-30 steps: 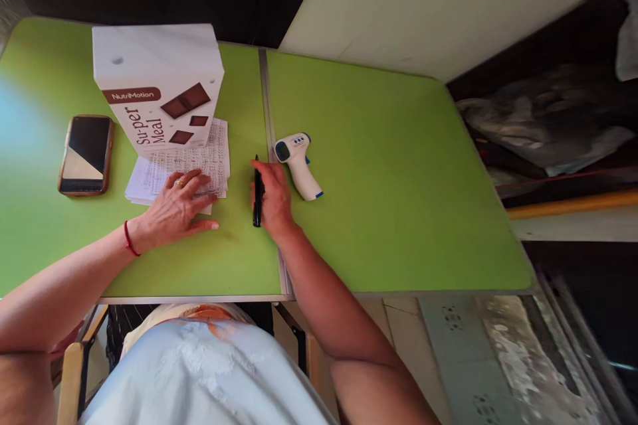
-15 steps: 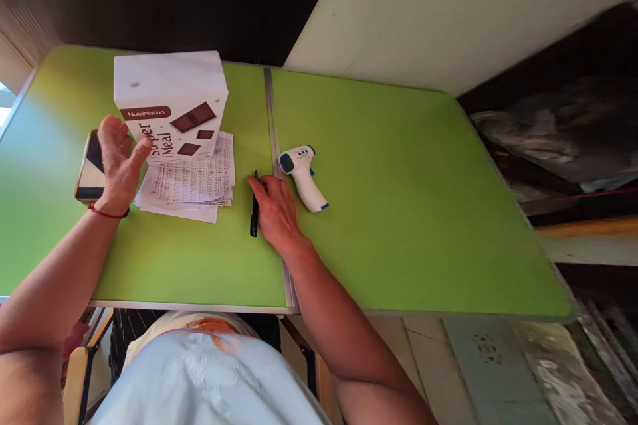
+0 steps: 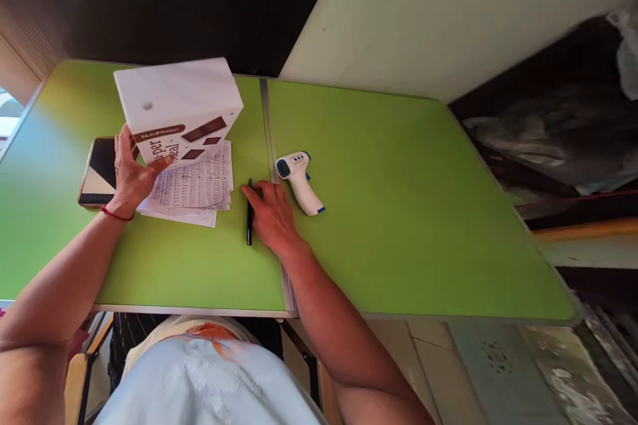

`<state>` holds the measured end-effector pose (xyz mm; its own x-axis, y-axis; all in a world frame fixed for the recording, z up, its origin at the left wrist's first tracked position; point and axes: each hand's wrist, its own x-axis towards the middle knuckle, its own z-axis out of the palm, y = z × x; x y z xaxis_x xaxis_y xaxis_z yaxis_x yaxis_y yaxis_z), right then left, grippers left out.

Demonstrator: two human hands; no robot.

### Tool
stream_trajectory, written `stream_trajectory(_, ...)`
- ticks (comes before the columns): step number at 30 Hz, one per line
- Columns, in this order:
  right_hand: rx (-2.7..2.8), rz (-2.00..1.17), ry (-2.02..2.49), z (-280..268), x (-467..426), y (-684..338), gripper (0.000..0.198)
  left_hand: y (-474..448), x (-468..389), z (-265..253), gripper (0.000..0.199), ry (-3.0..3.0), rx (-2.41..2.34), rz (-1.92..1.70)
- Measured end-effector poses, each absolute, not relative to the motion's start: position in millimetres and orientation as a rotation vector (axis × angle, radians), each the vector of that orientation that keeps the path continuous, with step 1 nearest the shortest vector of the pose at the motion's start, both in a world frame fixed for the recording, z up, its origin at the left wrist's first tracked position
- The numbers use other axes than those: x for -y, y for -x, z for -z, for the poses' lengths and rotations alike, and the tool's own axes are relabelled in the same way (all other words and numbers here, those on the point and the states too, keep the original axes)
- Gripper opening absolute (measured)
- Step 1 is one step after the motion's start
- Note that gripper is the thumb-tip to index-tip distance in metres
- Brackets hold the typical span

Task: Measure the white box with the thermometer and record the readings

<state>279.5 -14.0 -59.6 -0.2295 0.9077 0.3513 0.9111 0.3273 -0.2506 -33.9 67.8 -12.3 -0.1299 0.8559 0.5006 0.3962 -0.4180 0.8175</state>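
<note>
My left hand [image 3: 132, 174] grips a white NutriMotion carton [image 3: 177, 89] at its lower left, thumb on the printed front and fingers at the side. The carton leans toward me over a stack of printed papers [image 3: 192, 192] and covers their far part. Just left of that hand lies a phone [image 3: 100, 171], partly hidden by it. A black pen [image 3: 249, 222] is pinched between the thumb and fingers of my right hand [image 3: 270, 212], which rests by the table's metal seam. To the right of these fingers is a white and blue infrared thermometer [image 3: 299, 182].
The green folding table [image 3: 399, 212] has a metal seam [image 3: 270, 126] across it. A dark panel [image 3: 174, 0] and a pale wall [image 3: 389, 20] stand behind. Plastic-wrapped items [image 3: 538, 146] sit on a shelf at right. Chair armrests flank my lap.
My left hand has closed on the carton, which now tilts more toward me and sits slightly further right. The phone shows more. My right hand keeps the pen in nearly the same place.
</note>
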Motion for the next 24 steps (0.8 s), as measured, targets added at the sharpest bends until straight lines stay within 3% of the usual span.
stream_trajectory(7,2.107,-0.034,1.584,55.8,12.1,-276.9,0.056,7.5,-34.1,-7.0,0.072,-1.547,-1.24,-1.466)
stream_trajectory(13,1.564,0.083,1.861,38.3,0.5,-316.2,0.04,6.4,-24.8,-6.0,0.075,-1.455,-1.499,-1.24)
stream_trajectory(15,1.469,-0.04,2.15,29.1,-2.2,-331.0,0.053,6.1,-22.7,-10.7,0.075,-1.481,-1.465,-1.197)
stream_trajectory(18,1.44,-0.369,2.369,18.4,-4.4,-338.6,0.055,5.6,-20.2,-15.8,0.08,-1.497,-1.379,-1.151)
stream_trajectory(21,1.347,-0.557,2.197,14.0,-3.9,-326.3,0.058,6.9,-20.5,-13.2,0.084,-1.467,-1.355,-1.116)
stream_trajectory(24,1.144,-0.724,1.676,12.1,4.7,-298.6,0.066,9.3,-22.6,-6.1,0.081,-1.46,-1.355,-1.139)
